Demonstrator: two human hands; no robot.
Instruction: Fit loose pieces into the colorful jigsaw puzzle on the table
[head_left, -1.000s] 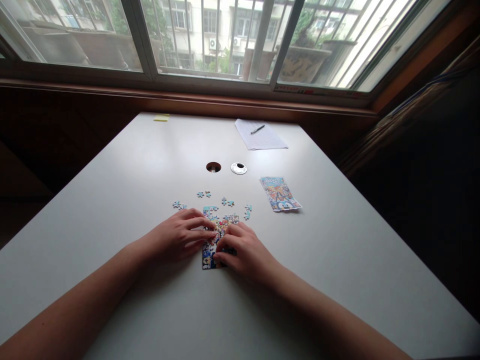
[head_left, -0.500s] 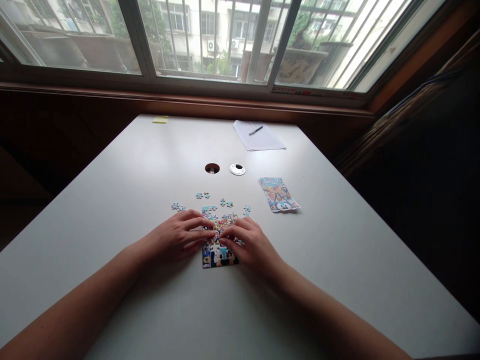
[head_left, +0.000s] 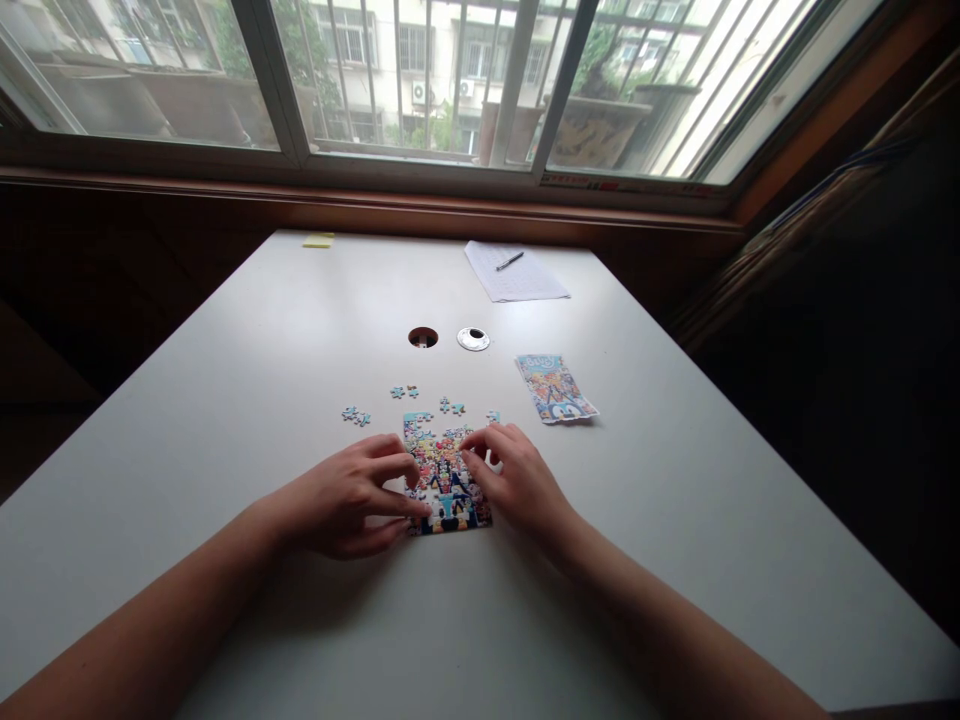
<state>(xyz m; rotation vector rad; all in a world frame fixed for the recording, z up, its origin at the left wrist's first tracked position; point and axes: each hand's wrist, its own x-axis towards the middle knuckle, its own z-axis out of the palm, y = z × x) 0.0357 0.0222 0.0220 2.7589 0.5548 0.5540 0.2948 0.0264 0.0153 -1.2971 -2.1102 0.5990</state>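
A small, colourful, partly assembled jigsaw puzzle lies flat on the white table. My left hand rests against the puzzle's left edge, fingers curled and touching its lower left corner. My right hand lies along its right edge, fingers bent with the tips at the upper right part of the puzzle. Several loose blue puzzle pieces lie just beyond the puzzle, with a few more pieces to the left.
A printed picture card lies right of the pieces. Farther back are a cable hole, its round cap, a sheet of paper with a pen, and a yellow note. A window runs behind the table.
Both hands have slid off the top of the puzzle to its sides, the left back and down, the right to the right edge. Most of the puzzle's face now shows.
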